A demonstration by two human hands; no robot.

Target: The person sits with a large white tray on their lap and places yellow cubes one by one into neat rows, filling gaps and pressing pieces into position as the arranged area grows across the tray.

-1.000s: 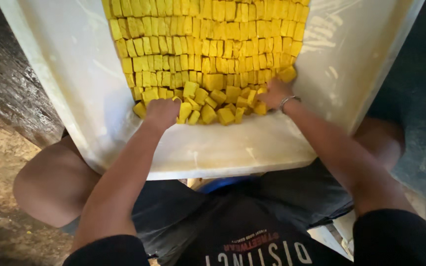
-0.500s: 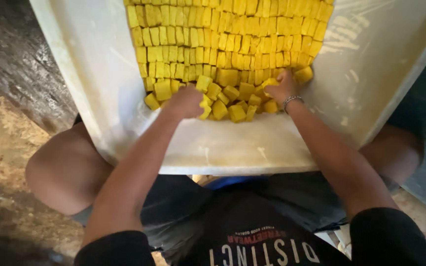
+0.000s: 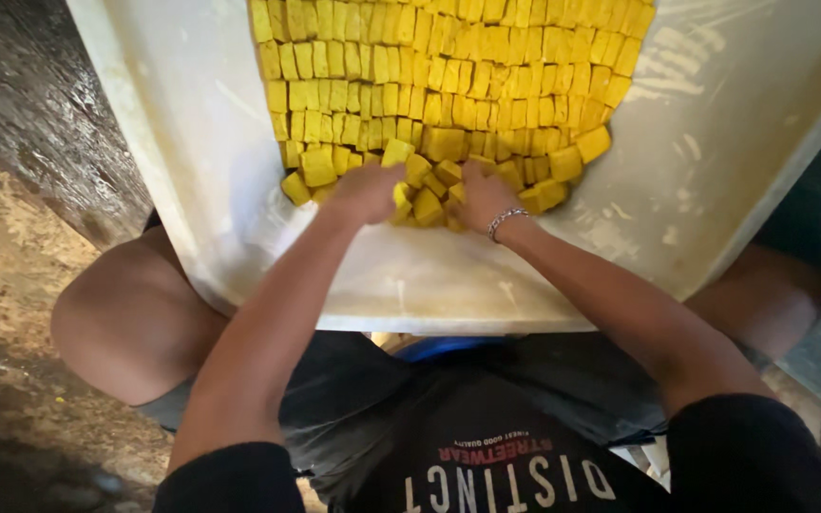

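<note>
A big white board rests across my knees, tilted away from me. Rows of small yellow cubes cover its far middle part. At the near edge of the rows lies a loose heap of yellow cubes. My left hand presses on the left side of that heap, fingers curled over the cubes. My right hand, with a metal bracelet at the wrist, pushes against the heap's right side. The two hands are close together with loose cubes between them.
Bare white board surface lies right of the cubes and toward me. My knees stick out under the board. Brown dirt ground and a dark wet slab lie to the left.
Both hands have come closer together, bunching the loose cubes between them. My right hand has slid left along the near edge of the rows. The camera view shifted, so the board sits further right.
</note>
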